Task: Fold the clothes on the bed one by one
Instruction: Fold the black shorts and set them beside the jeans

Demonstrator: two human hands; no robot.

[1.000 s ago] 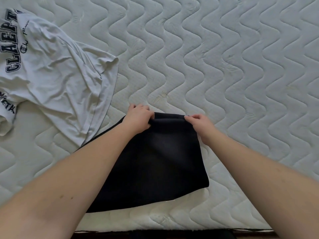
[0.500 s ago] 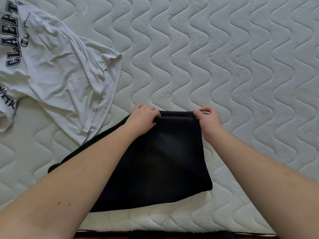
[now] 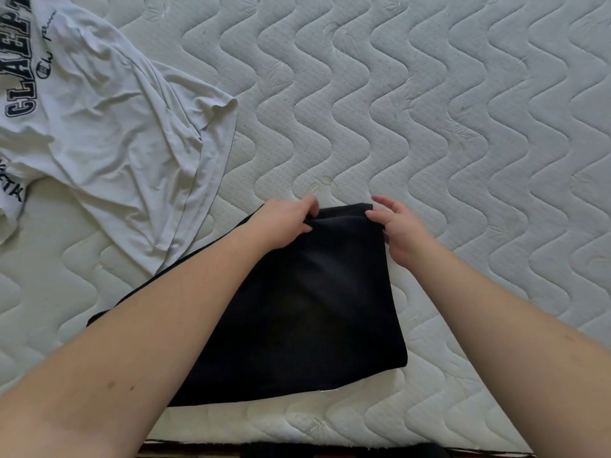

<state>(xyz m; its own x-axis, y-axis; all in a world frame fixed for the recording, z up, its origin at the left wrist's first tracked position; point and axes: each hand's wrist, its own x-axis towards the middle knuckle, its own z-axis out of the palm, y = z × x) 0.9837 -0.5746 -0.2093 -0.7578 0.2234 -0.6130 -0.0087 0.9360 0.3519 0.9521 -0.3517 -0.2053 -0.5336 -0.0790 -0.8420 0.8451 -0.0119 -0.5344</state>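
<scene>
Left hand (image 3: pixel 284 223) and right hand (image 3: pixel 401 233) pinch the black garment's (image 3: pixel 307 309) far edge.

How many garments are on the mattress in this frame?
2: a white T-shirt lying crumpled at far left, and a black garment near the front edge, held by both hands. More may lie outside the frame.

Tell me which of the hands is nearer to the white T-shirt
Left. The left hand grips the black garment's far edge just right of the white T-shirt's hem. The right hand pinches that edge's other corner, farther right.
</scene>
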